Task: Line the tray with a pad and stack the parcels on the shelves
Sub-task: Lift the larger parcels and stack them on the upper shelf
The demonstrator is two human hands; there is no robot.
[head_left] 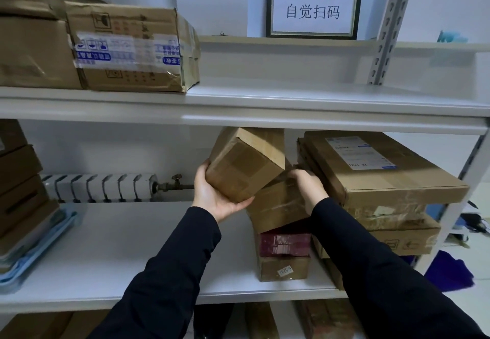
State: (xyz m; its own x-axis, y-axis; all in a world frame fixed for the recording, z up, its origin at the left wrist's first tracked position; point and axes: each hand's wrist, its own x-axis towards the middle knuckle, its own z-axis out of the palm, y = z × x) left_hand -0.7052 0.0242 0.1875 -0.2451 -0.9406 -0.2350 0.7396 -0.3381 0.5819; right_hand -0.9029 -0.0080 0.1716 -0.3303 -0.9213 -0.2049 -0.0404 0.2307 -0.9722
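My left hand [215, 198] grips a small brown cardboard box [245, 164] from below and the left, holding it tilted just under the upper shelf. My right hand [307, 188] rests on a taped brown parcel [275, 207] that sits tilted on a short stack: a dark red box [285, 243] over a brown box [283, 268] with a small label. The stack stands on the white middle shelf [132, 253]. A light blue tray [34, 256] lies at the shelf's left end, under stacked boxes.
Flat brown cartons [376, 179] are piled right of the stack. Large boxes [132, 49] fill the left of the upper shelf [291, 99]. More boxes [18, 179] stand at the far left. A radiator [98, 187] and a framed sign [314, 1] lie behind.
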